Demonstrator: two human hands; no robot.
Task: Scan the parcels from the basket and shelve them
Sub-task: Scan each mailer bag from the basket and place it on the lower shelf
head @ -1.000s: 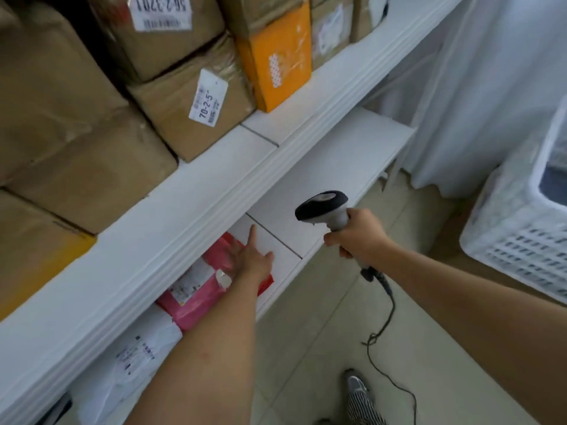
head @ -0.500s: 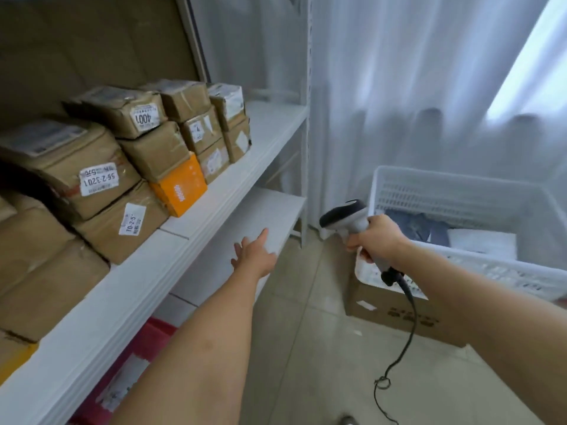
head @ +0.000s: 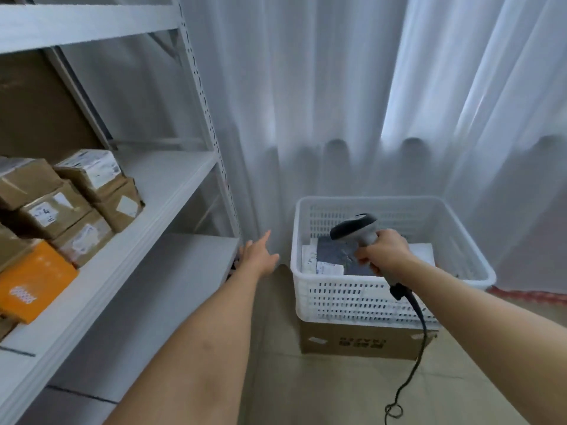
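- My right hand [head: 385,253] is wrapped around the handle of the barcode scanner [head: 356,229], holding its dark head above the white basket [head: 362,297]; the scanner's black cable [head: 412,357] hangs from the handle down to the floor.
- My left hand [head: 257,256] is stretched forward with fingers straight and slightly spread, grasping nothing, in the air between the end of the lower shelf [head: 171,289] and the basket.
- The basket sits on top of a cardboard box [head: 362,340] on the floor, against the white curtain [head: 306,102].
- Inside the basket I see a dark grey parcel [head: 334,253] lying flat, with white parcels [head: 308,259] beside and beneath it; how many there are I cannot tell.
- On the middle shelf [head: 147,216] to my left, brown boxes [head: 82,207] with white labels are stacked in rows, with an orange box [head: 33,280] nearest me.
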